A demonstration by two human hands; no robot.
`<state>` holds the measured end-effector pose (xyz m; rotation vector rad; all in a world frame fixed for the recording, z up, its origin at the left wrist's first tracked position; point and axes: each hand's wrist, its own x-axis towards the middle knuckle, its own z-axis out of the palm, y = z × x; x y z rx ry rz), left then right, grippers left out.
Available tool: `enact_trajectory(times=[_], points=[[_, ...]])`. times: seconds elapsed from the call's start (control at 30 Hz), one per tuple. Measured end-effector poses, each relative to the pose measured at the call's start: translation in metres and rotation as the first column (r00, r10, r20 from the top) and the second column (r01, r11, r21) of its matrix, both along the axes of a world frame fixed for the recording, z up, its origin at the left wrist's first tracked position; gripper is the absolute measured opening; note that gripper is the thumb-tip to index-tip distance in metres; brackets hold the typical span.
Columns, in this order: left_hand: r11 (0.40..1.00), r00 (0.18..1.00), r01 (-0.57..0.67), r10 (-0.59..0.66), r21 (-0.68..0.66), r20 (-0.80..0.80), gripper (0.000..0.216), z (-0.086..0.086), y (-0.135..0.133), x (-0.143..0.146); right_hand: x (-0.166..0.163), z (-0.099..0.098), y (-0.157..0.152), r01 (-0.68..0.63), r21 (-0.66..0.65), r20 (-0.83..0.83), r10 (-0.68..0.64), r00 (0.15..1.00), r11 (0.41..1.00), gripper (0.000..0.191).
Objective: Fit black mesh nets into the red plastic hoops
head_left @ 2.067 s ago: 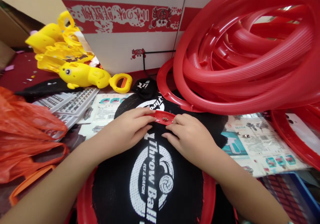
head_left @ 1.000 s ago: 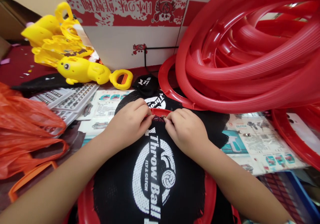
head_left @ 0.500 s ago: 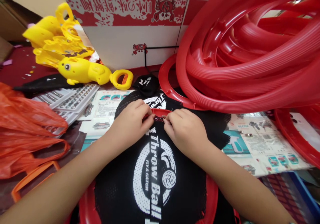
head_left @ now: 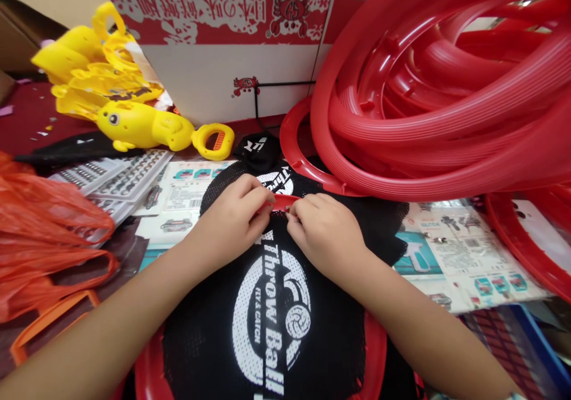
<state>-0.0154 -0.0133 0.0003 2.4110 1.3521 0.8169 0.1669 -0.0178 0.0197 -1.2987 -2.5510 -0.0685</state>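
A black mesh cloth printed with white "Throw Ball" lettering is stretched over a red plastic ring in front of me. At the ring's far rim, my left hand is closed, thumb and fingers pinching the cloth's edge. Just to the right of it, my right hand also pinches that edge. A tiny shiny bit shows at the right fingertips, too small to name. Red rim is visible in the gap between my hands. Another printed black mesh piece lies beneath and beyond them.
Red rings are piled at the back right. Yellow duck-like toys lie at the back left, near trays of small metal parts. An orange plastic bag sits at left. A white carton stands behind.
Between my hands, the mesh edge now lies closer against the red rim, and the speckled strip of mesh there is gone. Both hands stay pinched at nearly the same spot.
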Motion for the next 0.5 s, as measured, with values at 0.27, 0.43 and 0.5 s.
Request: enact_trajectory(times=[0.27, 0.43, 0.5], points=[[0.995, 0.995, 0.096, -0.096, 0.014, -0.010, 0.016, 0.0011, -0.0012, -0.0033, 0.0029, -0.0009, -0.0005, 0.012, -0.013, -0.050, -0.013, 0.999, 1.000, 0.016], [0.994, 0.998, 0.056, -0.052, -0.099, 0.047, 0.014, 0.0013, -0.0004, -0.0036, 0.0022, -0.0031, 0.0001, 0.005, -0.015, -0.080, -0.006, 0.997, 1.000, 0.018], [0.993, 0.998, 0.033, -0.026, -0.110, 0.064, 0.014, 0.0015, 0.0003, -0.0036, 0.0014, -0.0034, 0.0011, 0.004, -0.017, -0.083, -0.005, 0.997, 1.000, 0.018]])
